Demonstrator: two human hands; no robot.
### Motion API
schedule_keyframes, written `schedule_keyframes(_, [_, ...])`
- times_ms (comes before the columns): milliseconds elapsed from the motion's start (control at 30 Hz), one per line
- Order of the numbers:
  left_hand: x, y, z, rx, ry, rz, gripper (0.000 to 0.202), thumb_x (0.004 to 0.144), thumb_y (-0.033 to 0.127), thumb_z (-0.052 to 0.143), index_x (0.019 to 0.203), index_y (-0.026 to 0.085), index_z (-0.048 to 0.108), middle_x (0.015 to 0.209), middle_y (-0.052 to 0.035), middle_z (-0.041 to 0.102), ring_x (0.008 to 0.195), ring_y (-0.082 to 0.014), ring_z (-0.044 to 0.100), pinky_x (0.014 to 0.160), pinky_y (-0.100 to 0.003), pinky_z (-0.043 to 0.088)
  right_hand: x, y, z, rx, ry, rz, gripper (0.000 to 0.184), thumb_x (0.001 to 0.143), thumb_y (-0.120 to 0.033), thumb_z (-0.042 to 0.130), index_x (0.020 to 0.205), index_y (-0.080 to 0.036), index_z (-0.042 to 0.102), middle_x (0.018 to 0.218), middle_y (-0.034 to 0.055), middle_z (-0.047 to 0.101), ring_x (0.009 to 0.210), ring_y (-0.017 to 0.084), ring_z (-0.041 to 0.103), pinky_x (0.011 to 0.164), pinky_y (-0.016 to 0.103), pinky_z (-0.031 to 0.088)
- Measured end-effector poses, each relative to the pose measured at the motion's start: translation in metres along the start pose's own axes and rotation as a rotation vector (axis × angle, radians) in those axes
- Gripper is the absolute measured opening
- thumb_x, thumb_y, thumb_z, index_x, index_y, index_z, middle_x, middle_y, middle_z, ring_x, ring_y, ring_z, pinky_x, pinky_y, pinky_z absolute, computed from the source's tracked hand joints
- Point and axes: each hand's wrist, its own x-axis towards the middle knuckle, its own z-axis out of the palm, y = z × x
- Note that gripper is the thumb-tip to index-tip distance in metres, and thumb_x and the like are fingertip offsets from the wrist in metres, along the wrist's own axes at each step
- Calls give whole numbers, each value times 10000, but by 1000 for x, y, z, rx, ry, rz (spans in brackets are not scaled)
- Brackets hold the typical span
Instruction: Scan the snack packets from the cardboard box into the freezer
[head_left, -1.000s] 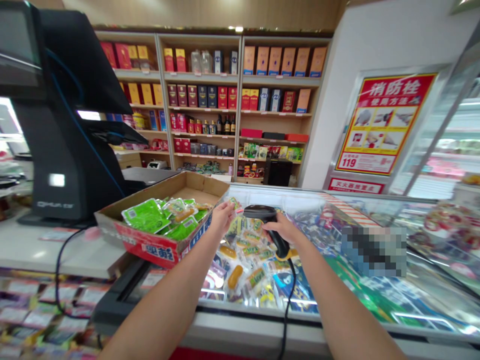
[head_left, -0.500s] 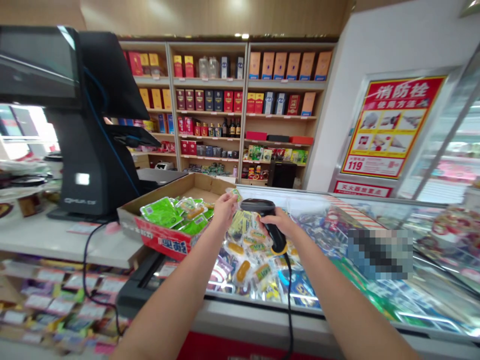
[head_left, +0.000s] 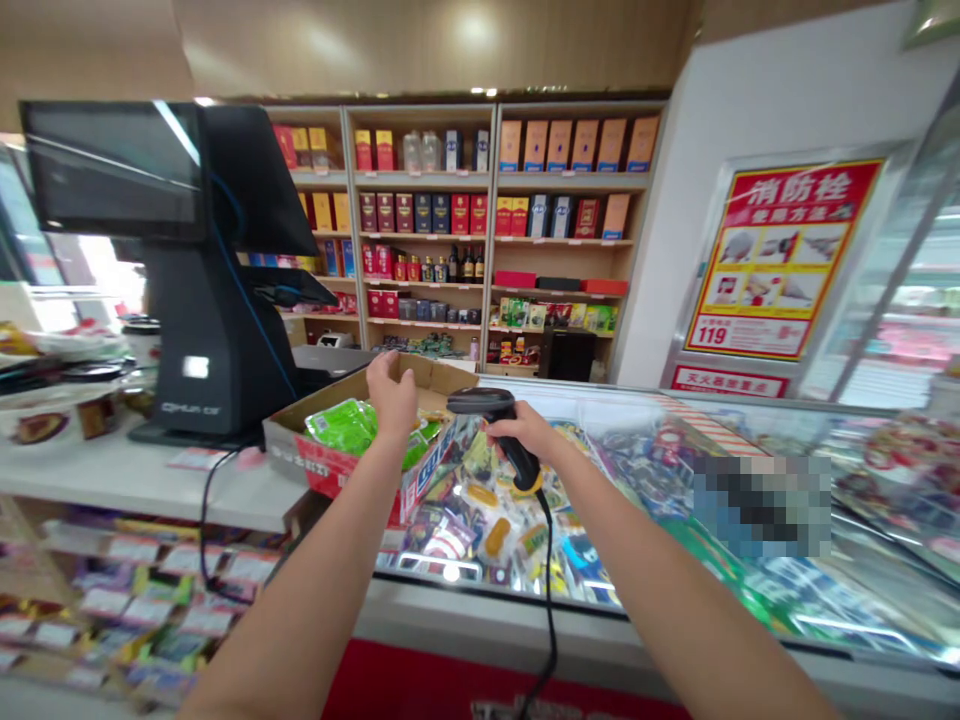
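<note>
My right hand grips a black handheld barcode scanner by its handle, with its head pointing left and its cord hanging down. The scanner is above a glass-topped counter with many small snack packets in it. My left hand hovers over an open cardboard box, thumb apart from the fingers, and no packet shows in it. Inside the box are bright green snack packets, partly hidden by my left hand and forearm.
At left a black cash register terminal stands on a white counter, with a cable hanging over its edge. Shelves of boxes and bottles fill the back. A red and yellow sign hangs at right.
My left hand has moved left from beside the scanner to over the box; the small snack packet it held no longer shows. My right hand and the scanner have shifted slightly left.
</note>
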Motion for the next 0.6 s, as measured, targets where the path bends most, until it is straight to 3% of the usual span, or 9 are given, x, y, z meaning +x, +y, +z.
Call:
schedule_keyframes(200, [-56,14,43,-59,-409,-7,260,750,111,593,996,171,650,1050,-91,650,948,-202,658,929,-391,516,-18,16,-35,24,127,58,149,573,-279,669,621,-149,614,526,17,619,396,131,540,400,254,449])
schedule_keyframes(333, [-90,15,70,209,-716,-114,262,768,185,646,1027,148,663,1089,-125,677,917,-215,681,872,-344,516,-26,35,-67,18,275,105,177,551,-301,675,604,-142,619,502,25,614,379,138,535,373,254,425])
schedule_keyframes(433, [-110,11,87,451,-969,-130,212,790,311,662,910,138,688,1013,-150,722,1008,-274,670,875,-331,482,-29,49,-83,20,333,118,185,567,-311,684,612,-141,625,483,22,603,379,136,533,378,251,423])
schedule_keyframes(500, [-123,5,95,512,-1030,-155,236,795,380,654,802,145,681,953,-171,734,1006,-303,674,839,-331,475,-32,56,-89,36,361,108,181,582,-310,680,629,-143,629,479,20,602,379,134,532,383,251,425])
schedule_keyframes(600, [-142,-5,103,487,-944,-236,309,702,468,726,736,170,651,882,-182,737,936,-335,688,772,-345,472,-37,63,-92,86,414,91,175,580,-308,676,630,-148,626,485,16,601,372,129,525,381,254,430])
